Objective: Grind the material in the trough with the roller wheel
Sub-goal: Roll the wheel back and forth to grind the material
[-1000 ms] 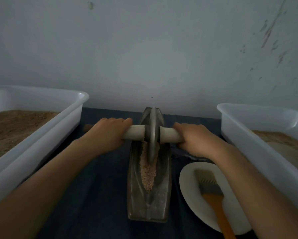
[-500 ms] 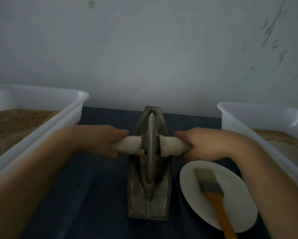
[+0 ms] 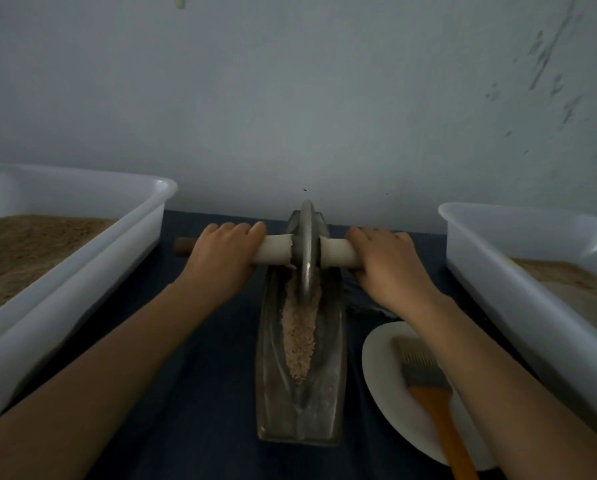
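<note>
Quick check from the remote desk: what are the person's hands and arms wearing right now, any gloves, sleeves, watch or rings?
Nothing worn shows. The left hand and right hand are bare, with no gloves. Both forearms are uncovered all the way to the bottom edge of the frame, so no sleeve or cuff is in view. No watch, bracelet or wrist strap shows, and no ring is visible on the fingers, though the dim light would hide a thin one.

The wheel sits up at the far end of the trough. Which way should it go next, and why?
Probably back toward the person. The wheel stands at the trough's far end, both hands gripping its handle, while most of the coarse material lies nearer, uncovered and waiting to be rolled over.
</note>
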The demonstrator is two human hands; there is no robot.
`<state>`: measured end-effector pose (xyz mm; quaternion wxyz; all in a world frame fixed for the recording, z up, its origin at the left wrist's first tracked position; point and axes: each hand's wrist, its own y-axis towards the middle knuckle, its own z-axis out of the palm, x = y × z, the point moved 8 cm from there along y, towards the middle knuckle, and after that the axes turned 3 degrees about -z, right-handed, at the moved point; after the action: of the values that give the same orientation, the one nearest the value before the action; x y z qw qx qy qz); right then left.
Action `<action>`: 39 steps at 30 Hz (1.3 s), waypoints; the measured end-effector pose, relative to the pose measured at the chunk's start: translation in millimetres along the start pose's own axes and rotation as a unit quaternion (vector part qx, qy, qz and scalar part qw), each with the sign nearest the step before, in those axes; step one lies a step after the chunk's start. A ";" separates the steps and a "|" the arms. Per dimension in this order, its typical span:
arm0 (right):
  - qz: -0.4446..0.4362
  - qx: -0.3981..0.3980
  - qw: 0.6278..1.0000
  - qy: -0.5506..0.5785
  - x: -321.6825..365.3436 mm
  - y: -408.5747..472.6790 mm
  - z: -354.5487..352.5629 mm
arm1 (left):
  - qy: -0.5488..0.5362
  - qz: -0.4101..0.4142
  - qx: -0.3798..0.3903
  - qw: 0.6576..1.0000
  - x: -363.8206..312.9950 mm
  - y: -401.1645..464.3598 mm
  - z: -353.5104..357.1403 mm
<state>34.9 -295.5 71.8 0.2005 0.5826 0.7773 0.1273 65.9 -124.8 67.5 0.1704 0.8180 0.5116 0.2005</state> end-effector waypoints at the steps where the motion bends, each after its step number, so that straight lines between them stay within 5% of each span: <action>1: -0.005 0.021 1.000 -0.006 1.1 -0.7 -1.2 | 0.002 0.005 0.009 1.000 -0.2 -0.3 -0.7; 8: -0.016 0.291 0.951 0.100 17.2 -25.4 -13.5 | -0.023 0.039 0.187 0.981 -3.2 -15.9 -3.4; 14: -0.042 0.366 0.922 0.117 30.4 -43.8 -31.1 | -0.092 0.087 0.350 0.928 -10.6 -38.2 -11.8; 19: -0.031 0.347 0.927 0.139 24.1 -36.5 -19.2 | -0.097 0.059 0.299 0.948 -6.9 -27.8 -4.7; 25: -0.017 0.068 0.997 0.016 2.3 -1.2 0.1 | -0.038 -0.007 0.136 0.990 5.5 -1.6 7.7; 30: 0.003 -0.034 0.999 0.013 -1.8 -0.1 4.8 | 0.016 -0.003 -0.015 1.000 0.7 3.2 -0.8; 34: -0.002 0.035 0.999 -0.010 3.7 -3.2 0.3 | 0.018 0.006 -0.003 1.000 -1.5 -2.5 -2.8; 39: -0.007 0.243 0.968 0.065 15.4 -20.6 -7.5 | -0.005 0.022 0.151 0.988 -1.5 -12.3 0.3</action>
<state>10.1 -286.4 67.1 0.0026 0.5987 0.8004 -0.0289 56.0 -121.1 61.0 0.0430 0.8463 0.5173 0.1202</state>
